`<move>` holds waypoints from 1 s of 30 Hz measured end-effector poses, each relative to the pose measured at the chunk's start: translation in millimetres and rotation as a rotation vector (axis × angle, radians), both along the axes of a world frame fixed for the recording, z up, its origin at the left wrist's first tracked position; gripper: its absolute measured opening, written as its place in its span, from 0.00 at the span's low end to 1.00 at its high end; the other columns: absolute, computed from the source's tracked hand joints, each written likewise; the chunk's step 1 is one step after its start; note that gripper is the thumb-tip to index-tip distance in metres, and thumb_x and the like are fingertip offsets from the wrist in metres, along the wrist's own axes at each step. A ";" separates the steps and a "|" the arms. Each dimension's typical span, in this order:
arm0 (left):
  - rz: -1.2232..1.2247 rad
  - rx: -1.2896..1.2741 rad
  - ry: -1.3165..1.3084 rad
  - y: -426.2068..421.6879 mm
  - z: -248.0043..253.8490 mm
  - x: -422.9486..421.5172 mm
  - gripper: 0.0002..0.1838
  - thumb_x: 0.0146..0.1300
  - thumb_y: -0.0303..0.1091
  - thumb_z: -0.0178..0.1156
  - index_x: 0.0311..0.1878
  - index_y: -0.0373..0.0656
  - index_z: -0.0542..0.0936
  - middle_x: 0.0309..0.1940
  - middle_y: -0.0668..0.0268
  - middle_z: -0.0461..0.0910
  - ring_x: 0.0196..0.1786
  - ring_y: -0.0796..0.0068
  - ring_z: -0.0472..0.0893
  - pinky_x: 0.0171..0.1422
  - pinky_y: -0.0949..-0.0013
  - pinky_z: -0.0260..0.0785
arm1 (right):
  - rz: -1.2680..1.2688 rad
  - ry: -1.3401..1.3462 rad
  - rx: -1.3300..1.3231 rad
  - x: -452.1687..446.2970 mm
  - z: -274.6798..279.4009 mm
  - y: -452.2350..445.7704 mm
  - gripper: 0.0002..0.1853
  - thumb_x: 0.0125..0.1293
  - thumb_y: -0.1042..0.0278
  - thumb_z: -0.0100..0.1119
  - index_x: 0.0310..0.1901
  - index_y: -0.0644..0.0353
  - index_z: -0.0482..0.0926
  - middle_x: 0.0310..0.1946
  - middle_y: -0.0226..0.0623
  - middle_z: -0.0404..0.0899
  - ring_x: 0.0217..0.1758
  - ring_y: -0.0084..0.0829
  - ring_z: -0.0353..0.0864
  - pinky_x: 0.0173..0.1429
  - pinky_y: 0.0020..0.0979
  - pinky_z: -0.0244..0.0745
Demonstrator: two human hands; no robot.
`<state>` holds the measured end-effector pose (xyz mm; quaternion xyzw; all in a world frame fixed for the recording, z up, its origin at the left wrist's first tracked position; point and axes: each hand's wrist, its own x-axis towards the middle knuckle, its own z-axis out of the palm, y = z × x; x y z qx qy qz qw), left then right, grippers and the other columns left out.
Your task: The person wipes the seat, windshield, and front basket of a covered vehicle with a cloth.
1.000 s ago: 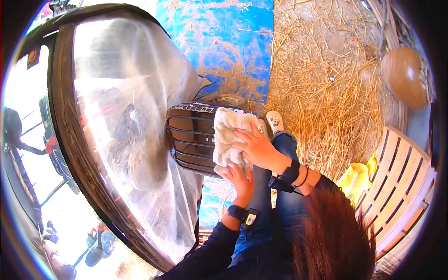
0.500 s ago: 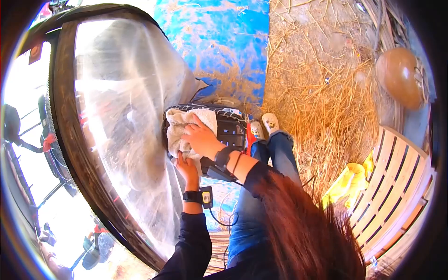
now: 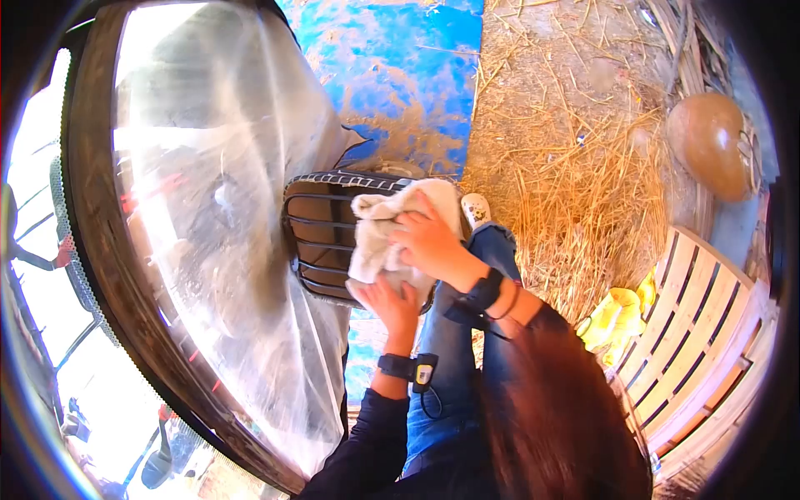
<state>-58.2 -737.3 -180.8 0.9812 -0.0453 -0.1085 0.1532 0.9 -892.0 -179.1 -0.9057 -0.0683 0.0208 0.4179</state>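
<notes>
A cream cloth (image 3: 375,242) lies bunched on the right part of a black barred basket-like object (image 3: 321,229), whose dark bars show on the left. My right hand (image 3: 435,248) presses on the cloth's upper right with its fingers spread. At the cloth's lower edge is my left hand (image 3: 390,307), its thumb and fingers apart while the fingertips touch the fabric. Both wrists carry black bands. The surface under the cloth is hidden.
Clear plastic sheeting (image 3: 225,183) hangs over a wooden frame (image 3: 96,192) on the left. Beyond the basket-like object lies a blue mat (image 3: 408,67). Straw (image 3: 583,200), a brown pot (image 3: 708,146), yellow material (image 3: 612,321) and a slatted wooden piece (image 3: 687,325) are on the right.
Half a second ago the cloth and both hands were over the object's left part; now they are back on its right part, and the bars at left are uncovered again.
</notes>
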 end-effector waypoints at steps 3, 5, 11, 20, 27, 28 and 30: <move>0.144 0.084 -0.108 36.0 -23.9 23.6 0.28 0.39 0.32 0.52 0.49 0.35 0.65 0.42 0.49 0.68 0.50 0.49 0.63 0.60 0.50 0.47 | 0.024 -0.043 -0.084 25.6 -14.0 37.8 0.13 0.40 0.65 0.56 0.33 0.50 0.78 0.35 0.35 0.73 0.47 0.30 0.70 0.68 0.44 0.35; 0.327 0.159 -0.101 48.0 -21.5 51.4 0.27 0.40 0.32 0.52 0.48 0.36 0.65 0.39 0.50 0.67 0.47 0.49 0.64 0.55 0.53 0.51 | 0.051 -0.053 -0.086 41.4 -13.0 60.2 0.09 0.49 0.65 0.48 0.31 0.50 0.77 0.38 0.37 0.75 0.52 0.30 0.68 0.68 0.45 0.33; 0.448 0.389 -0.004 45.4 -19.4 77.4 0.22 0.44 0.36 0.52 0.45 0.40 0.64 0.40 0.49 0.67 0.47 0.50 0.65 0.54 0.53 0.54 | -0.075 -0.008 -0.024 46.3 -6.7 69.8 0.10 0.37 0.66 0.57 0.27 0.47 0.80 0.29 0.33 0.71 0.44 0.32 0.69 0.67 0.41 0.41; 0.343 0.438 -0.042 -15.9 -9.2 32.9 0.21 0.41 0.37 0.53 0.39 0.37 0.64 0.37 0.45 0.65 0.45 0.48 0.65 0.59 0.50 0.48 | -0.039 0.108 0.036 6.3 6.6 14.4 0.10 0.37 0.68 0.58 0.27 0.45 0.79 0.28 0.31 0.69 0.42 0.32 0.68 0.65 0.41 0.45; 0.324 0.387 0.207 -9.0 4.1 39.0 0.15 0.52 0.38 0.51 0.41 0.43 0.66 0.35 0.51 0.71 0.42 0.54 0.70 0.50 0.57 0.56 | 0.063 0.232 -0.039 5.2 18.0 10.5 0.18 0.46 0.72 0.54 0.43 0.51 0.74 0.37 0.35 0.70 0.49 0.36 0.65 0.63 0.43 0.45; 0.308 0.324 0.245 -4.1 4.9 38.6 0.15 0.53 0.37 0.50 0.42 0.43 0.66 0.36 0.51 0.72 0.42 0.54 0.71 0.49 0.57 0.57 | 0.027 0.286 0.226 8.2 33.1 9.4 0.19 0.48 0.72 0.53 0.46 0.56 0.72 0.39 0.39 0.70 0.51 0.38 0.64 0.62 0.41 0.48; 0.283 0.206 0.371 2.9 9.2 38.4 0.17 0.53 0.38 0.51 0.46 0.44 0.65 0.38 0.51 0.73 0.43 0.54 0.74 0.46 0.54 0.61 | 0.191 0.493 0.852 16.9 80.7 -4.5 0.20 0.53 0.69 0.51 0.50 0.64 0.67 0.46 0.45 0.67 0.54 0.40 0.62 0.61 0.38 0.52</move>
